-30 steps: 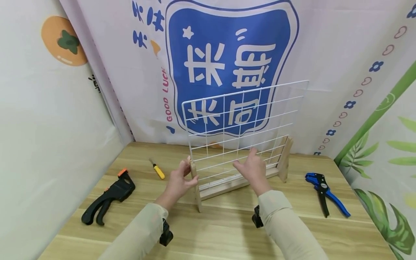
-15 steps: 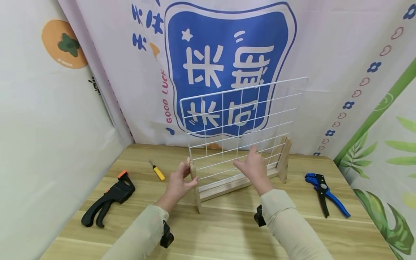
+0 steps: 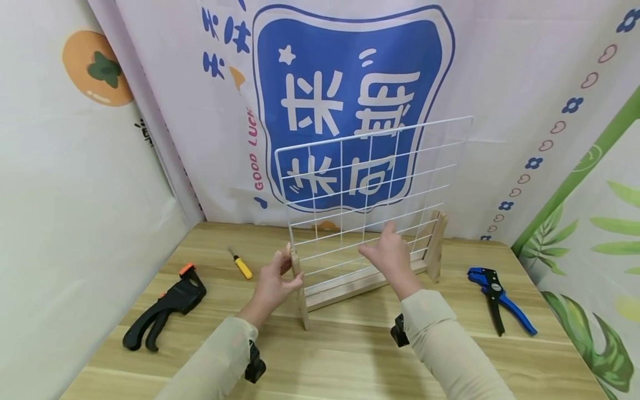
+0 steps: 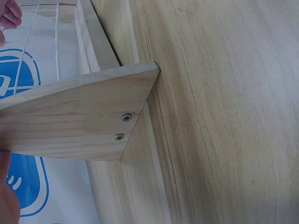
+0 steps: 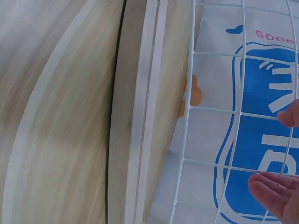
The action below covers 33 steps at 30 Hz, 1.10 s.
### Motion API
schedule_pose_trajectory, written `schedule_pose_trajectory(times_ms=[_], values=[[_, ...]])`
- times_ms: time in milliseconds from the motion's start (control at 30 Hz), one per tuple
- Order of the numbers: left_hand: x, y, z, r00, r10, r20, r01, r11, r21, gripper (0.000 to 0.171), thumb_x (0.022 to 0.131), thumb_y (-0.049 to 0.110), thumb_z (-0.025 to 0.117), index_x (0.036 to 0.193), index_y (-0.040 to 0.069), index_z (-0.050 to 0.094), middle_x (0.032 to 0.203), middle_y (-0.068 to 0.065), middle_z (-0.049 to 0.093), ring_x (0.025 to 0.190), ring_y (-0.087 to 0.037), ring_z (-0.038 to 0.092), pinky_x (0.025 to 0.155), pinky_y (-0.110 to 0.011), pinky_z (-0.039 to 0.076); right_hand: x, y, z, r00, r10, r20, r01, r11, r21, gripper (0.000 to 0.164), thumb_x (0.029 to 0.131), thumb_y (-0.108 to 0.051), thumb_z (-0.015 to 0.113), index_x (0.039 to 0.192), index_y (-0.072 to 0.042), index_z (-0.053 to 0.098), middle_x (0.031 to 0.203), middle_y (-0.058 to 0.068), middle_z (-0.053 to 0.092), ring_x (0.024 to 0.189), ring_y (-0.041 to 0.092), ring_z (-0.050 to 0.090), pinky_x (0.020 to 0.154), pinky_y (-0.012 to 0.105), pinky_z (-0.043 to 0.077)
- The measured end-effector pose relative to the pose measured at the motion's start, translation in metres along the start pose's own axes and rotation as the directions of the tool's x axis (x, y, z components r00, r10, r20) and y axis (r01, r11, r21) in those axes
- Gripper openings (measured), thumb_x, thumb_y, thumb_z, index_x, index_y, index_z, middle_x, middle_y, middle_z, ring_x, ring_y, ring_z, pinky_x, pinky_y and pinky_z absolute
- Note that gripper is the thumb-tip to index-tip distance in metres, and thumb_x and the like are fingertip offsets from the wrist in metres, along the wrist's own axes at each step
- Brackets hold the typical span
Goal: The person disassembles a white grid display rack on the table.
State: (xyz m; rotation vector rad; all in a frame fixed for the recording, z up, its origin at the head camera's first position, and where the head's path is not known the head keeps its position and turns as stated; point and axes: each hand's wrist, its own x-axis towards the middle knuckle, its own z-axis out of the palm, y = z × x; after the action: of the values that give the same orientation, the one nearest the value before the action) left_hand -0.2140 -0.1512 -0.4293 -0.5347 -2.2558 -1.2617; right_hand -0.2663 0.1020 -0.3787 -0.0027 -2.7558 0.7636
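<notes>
A white wire grid panel [image 3: 341, 140] stands upright between the two end boards of a wooden stand [image 3: 345, 288]. My left hand [image 3: 272, 280] grips the left end board [image 4: 79, 121] near its top, thumb on the near side. Two screw heads [image 4: 126, 117] show low on that board's outer face. With thumb and fingers, my right hand [image 3: 390, 258] holds wires in the panel's lower middle. In the right wrist view, the panel's bottom wire [image 5: 187, 112] is apart from the grooved crossbar [image 5: 140, 116]. The right end board [image 3: 436, 247] stands at the far side.
A black trigger-handled tool with orange ends [image 3: 170, 305] lies at the left, with a yellow-handled screwdriver [image 3: 242, 268] behind it. Blue and black wire strippers [image 3: 500, 297] lie at the right. A printed cloth [image 3: 210, 139] hangs behind the table.
The panel has risen slightly relative to the stand, and its bottom wire has come up from the crossbar. Both hands keep their holds; the tools have not moved.
</notes>
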Motion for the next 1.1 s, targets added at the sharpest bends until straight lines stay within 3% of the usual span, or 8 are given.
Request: schedule_pose_trajectory(times_ms=[1100], values=[[-0.002,-0.005,0.001,0.997,0.072,-0.029,-0.072,0.997,0.004,0.042,0.065,-0.014,0.069,0.098,-0.001,0.046,0.095,-0.025,0.066,0.096,-0.040,0.063,0.083,-0.033,0.055,0.004,-0.010,-0.016,0.999,-0.028,-0.045,0.029,0.999,0.018,0.069,0.066,-0.041,0.073,0.108,0.003,0.040,0.059,0.015,0.052,0.050,0.029,0.049,0.037,0.033,0.041]])
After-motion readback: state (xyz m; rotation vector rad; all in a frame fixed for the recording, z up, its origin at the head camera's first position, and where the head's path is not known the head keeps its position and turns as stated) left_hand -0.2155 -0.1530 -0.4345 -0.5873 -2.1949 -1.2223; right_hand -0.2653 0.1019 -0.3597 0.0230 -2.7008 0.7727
